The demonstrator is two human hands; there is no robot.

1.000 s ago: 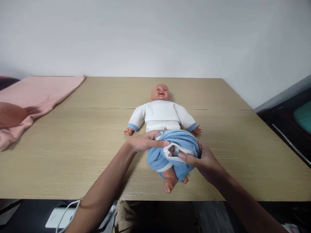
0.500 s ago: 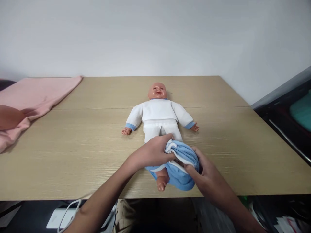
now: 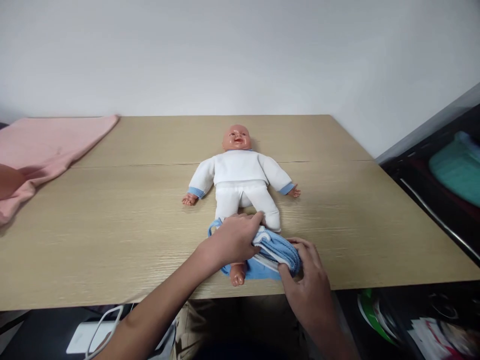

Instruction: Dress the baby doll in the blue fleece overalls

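Observation:
A baby doll (image 3: 240, 175) in white top and white leggings lies on its back on the wooden table (image 3: 112, 225), head toward the wall. A bunched blue garment with white trim (image 3: 275, 252) is gathered around the doll's lower legs; one bare foot (image 3: 237, 275) sticks out near the table's front edge. My left hand (image 3: 234, 237) grips the left side of the blue garment, fingers curled over it. My right hand (image 3: 305, 272) pinches its right side, thumb and fingers closed on the fabric.
A pink cloth (image 3: 45, 150) lies spread at the table's far left. To the right, beyond the table edge, stands dark furniture with a teal object (image 3: 457, 167) on it. A white cable (image 3: 101, 327) and other items lie below the front edge.
Both hands have drawn the blue garment down from the doll's hips to its lower legs, uncovering the white leggings. The view has shifted slightly.

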